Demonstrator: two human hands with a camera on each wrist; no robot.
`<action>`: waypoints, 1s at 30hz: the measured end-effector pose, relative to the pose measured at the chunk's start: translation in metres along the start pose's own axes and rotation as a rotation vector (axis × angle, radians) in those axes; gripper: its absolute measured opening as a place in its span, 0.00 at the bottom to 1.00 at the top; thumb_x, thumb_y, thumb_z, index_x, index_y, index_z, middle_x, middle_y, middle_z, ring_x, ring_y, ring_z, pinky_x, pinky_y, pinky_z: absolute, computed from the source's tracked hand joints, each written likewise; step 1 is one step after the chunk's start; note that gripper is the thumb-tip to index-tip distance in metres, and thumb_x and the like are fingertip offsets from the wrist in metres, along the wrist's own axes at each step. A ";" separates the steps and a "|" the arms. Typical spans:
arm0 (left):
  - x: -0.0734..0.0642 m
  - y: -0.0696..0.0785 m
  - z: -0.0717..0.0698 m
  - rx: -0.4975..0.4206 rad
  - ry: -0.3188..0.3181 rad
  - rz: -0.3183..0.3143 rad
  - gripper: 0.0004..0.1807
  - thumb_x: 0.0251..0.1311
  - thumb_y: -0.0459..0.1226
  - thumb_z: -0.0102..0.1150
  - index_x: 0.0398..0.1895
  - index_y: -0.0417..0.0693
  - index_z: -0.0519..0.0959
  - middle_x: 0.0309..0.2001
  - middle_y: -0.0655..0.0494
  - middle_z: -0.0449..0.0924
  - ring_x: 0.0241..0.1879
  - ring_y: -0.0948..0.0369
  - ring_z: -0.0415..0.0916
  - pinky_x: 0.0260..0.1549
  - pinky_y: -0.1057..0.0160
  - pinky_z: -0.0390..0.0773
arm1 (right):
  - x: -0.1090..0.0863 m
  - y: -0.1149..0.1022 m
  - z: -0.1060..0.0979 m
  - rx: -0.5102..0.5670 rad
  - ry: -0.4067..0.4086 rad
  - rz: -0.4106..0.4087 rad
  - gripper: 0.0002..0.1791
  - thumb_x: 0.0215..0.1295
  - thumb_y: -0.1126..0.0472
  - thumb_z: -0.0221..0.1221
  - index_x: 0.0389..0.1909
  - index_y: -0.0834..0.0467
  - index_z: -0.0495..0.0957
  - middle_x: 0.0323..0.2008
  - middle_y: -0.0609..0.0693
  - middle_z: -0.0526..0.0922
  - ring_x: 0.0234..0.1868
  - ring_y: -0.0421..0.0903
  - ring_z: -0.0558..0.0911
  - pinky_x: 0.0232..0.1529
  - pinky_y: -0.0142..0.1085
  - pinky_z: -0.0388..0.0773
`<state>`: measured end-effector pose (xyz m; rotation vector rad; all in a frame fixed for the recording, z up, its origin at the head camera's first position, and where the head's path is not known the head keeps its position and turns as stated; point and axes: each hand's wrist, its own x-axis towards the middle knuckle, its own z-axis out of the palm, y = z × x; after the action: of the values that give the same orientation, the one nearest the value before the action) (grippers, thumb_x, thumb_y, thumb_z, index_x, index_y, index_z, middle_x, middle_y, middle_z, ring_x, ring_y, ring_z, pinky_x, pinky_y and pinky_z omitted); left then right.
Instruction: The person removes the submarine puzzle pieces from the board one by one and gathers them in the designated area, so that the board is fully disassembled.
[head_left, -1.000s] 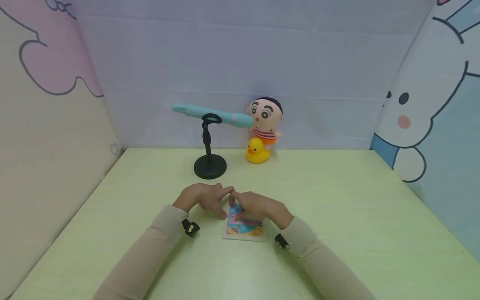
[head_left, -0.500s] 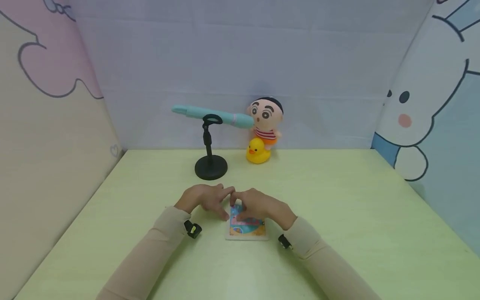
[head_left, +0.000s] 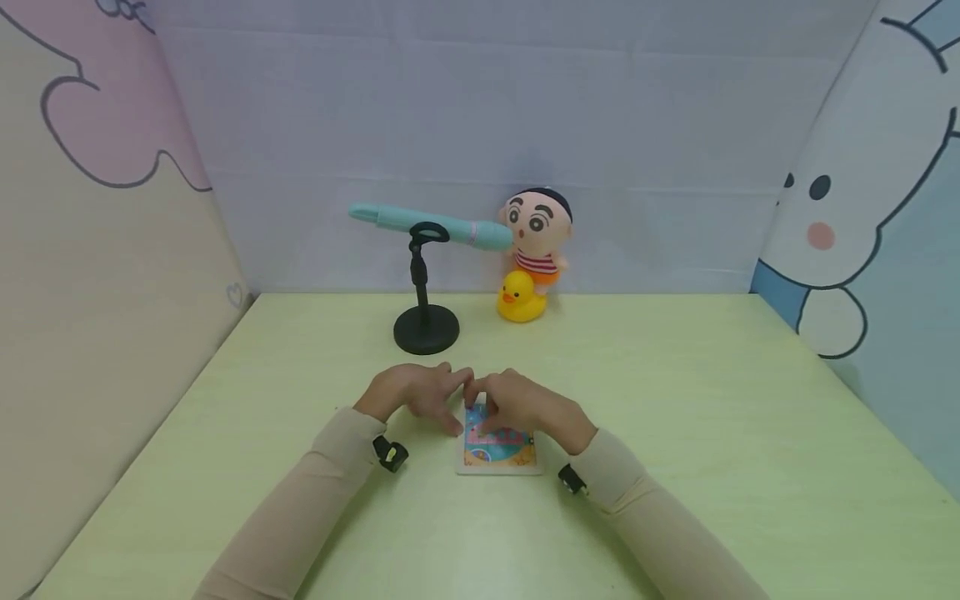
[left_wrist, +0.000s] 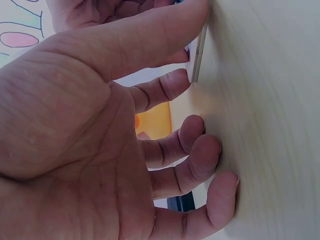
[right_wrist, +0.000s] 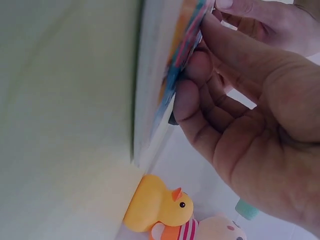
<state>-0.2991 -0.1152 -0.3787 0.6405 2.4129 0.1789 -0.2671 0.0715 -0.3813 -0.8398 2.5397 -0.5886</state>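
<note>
A small square picture board with a white edge and a blue, pink and orange sea scene lies flat on the table. At its left side is my left hand, thumb tip by the board's edge and index finger reaching toward the far left corner. In the left wrist view, the other fingers of that left hand bend loosely toward the tabletop. My right hand reaches over the board's far part, fingers curled. In the right wrist view, fingertips touch the picture; whether they pinch anything is hidden.
Behind the hands stands a black microphone stand bearing a light-blue microphone. To its right are a yellow rubber duck and a plush doll by the back wall. The pale green table meets printed side walls.
The board has shifted slightly right and turned a little, so its near edge lies straighter. Both hands keep nearly the same pose, index fingertips close together. The head view has shifted slightly.
</note>
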 end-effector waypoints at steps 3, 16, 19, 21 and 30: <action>-0.002 0.000 -0.001 0.000 0.008 0.005 0.34 0.58 0.53 0.70 0.61 0.60 0.61 0.48 0.48 0.64 0.41 0.52 0.73 0.41 0.55 0.73 | 0.001 -0.001 -0.001 -0.013 -0.025 -0.001 0.17 0.63 0.63 0.68 0.51 0.50 0.76 0.27 0.49 0.78 0.29 0.45 0.75 0.33 0.35 0.75; -0.004 0.002 -0.001 -0.049 0.014 -0.020 0.42 0.56 0.53 0.72 0.69 0.61 0.58 0.52 0.48 0.64 0.42 0.53 0.73 0.41 0.55 0.76 | -0.001 0.004 -0.002 -0.021 -0.056 -0.076 0.20 0.67 0.64 0.65 0.53 0.53 0.66 0.31 0.51 0.73 0.33 0.45 0.72 0.37 0.36 0.71; -0.004 0.003 -0.002 -0.050 0.013 -0.031 0.40 0.56 0.53 0.72 0.67 0.67 0.59 0.50 0.49 0.63 0.41 0.53 0.74 0.42 0.56 0.75 | -0.002 0.005 -0.002 -0.038 -0.030 -0.054 0.24 0.66 0.62 0.66 0.56 0.53 0.64 0.35 0.53 0.71 0.36 0.47 0.71 0.41 0.39 0.72; -0.004 0.003 -0.002 -0.053 0.008 -0.032 0.39 0.56 0.53 0.72 0.66 0.69 0.58 0.50 0.49 0.62 0.41 0.53 0.74 0.42 0.56 0.76 | -0.002 0.005 -0.002 -0.042 -0.021 -0.027 0.26 0.66 0.60 0.66 0.58 0.51 0.62 0.38 0.54 0.69 0.38 0.48 0.72 0.44 0.41 0.73; -0.011 -0.004 0.015 0.042 0.104 0.071 0.45 0.58 0.60 0.65 0.74 0.54 0.59 0.52 0.45 0.63 0.46 0.52 0.71 0.51 0.49 0.73 | -0.002 0.009 0.003 0.005 -0.025 -0.088 0.25 0.65 0.62 0.67 0.55 0.50 0.63 0.44 0.52 0.68 0.46 0.48 0.70 0.50 0.44 0.73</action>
<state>-0.2840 -0.1239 -0.3861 0.7541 2.5005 0.1962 -0.2677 0.0784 -0.3876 -0.9551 2.4877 -0.6079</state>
